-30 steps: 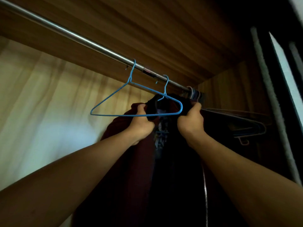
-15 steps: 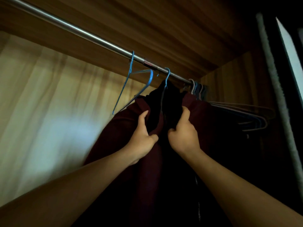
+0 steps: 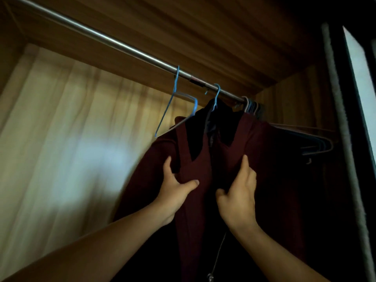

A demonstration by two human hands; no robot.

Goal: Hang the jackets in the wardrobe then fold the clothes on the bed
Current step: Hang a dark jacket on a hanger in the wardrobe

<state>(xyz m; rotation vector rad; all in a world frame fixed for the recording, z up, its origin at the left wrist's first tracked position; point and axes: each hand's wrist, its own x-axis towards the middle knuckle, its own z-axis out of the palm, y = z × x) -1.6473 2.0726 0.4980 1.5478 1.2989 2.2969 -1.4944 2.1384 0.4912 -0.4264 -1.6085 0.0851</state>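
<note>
I see the wardrobe [image 3: 223, 27], its metal rail [image 3: 101, 36] slanting across the top. The maroon jacket [image 3: 264, 169] hangs from that rail on a blue hanger [image 3: 217, 94], just beside an empty blue hanger [image 3: 175, 104]. The left hand [image 3: 175, 190] pinches one front panel between thumb and fingers; the right hand [image 3: 240, 196] curls round the other, both holding cloth.

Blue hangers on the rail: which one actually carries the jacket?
The right blue hanger, next to the bunched spare hangers: the maroon jacket drapes from it. The left blue hanger, further along the rail, dangles bare and tilted.
</note>
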